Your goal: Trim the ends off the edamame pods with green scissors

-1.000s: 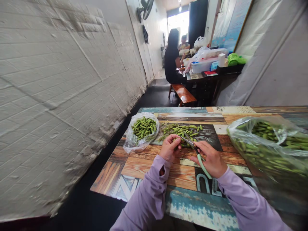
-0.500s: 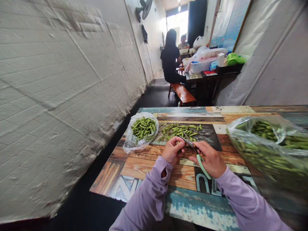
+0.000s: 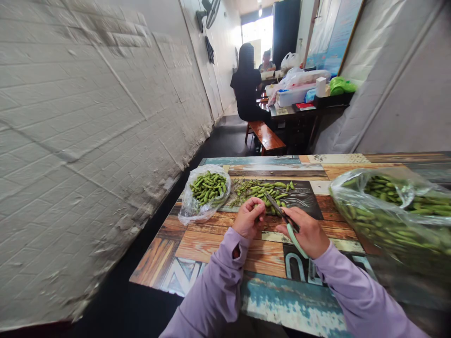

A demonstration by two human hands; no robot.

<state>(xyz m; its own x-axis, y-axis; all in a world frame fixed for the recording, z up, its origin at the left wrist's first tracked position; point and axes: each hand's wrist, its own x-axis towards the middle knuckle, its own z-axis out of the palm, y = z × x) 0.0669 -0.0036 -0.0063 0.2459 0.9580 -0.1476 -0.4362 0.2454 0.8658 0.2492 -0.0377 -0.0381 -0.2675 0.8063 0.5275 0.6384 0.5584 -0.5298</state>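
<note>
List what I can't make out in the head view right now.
- Head view: anything pinched in the left hand; its own fingers hide it.
- Head view: part of the handles of the green-handled scissors; the right hand covers it.
- Head view: right side of the large clear bag; the picture's edge cuts it off.
- Head view: its lowest edamame pods; blur and plastic obscure them.

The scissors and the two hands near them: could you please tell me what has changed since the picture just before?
The scissors have gone from blades apart to blades nearly together in the right hand, and the left hand has shifted slightly left, away from the blades. The right hand's hold, the small bag, loose pods and large bag look unchanged.
</note>
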